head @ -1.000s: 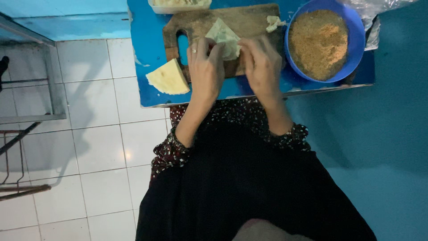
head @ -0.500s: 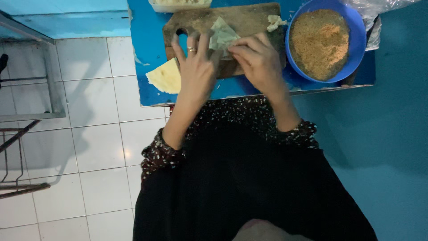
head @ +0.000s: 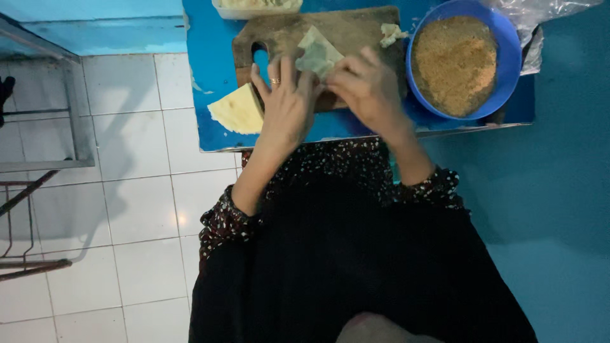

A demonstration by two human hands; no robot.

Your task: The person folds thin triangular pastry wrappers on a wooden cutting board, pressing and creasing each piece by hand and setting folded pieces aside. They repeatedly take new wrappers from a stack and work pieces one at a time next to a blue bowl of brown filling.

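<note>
A thin pale wrapper [head: 316,52], partly folded into a triangle, lies on a dark wooden cutting board [head: 356,28] on a small blue table [head: 210,57]. My left hand [head: 286,108], a ring on one finger, rests flat on the wrapper's near left edge with fingers spread. My right hand [head: 368,89] pinches the wrapper's near right side. A bit of filling [head: 392,33] sits on the board beyond my right hand.
A blue bowl of brown crumbs [head: 456,63] stands right of the board. Yellow folded wrappers [head: 239,111] lie at the table's left edge. A pale container [head: 257,6] sits at the back, clear plastic [head: 540,13] at far right. A metal frame [head: 70,114] stands on the white tiles.
My left hand's fingers have spread and flattened on the wrapper. My right hand has shifted left and folded the wrapper's right side inward.
</note>
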